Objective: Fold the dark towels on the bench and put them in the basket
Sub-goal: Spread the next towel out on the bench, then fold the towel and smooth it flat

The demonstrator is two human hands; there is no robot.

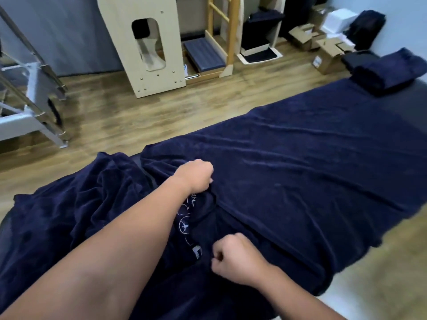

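the bench [402, 98] runs away from my hands toward the far right, and only a bare grey strip of it shows there. over it lies the big dark towel [312, 172], spread nearly flat with some long wrinkles, reaching from just beyond my knuckles to the far end. to the left of my left hand a second dark towel [69, 209] is crumpled in a heap at the near end of the bench. far beyond both hands, at the bench end, a folded towel [390, 72] sits. my left hand [196, 176] is curled, gripping the near edge of the spread towel. my right hand [235, 259], closer to me, is also curled and pinches the same edge, beside a small label [197, 251].
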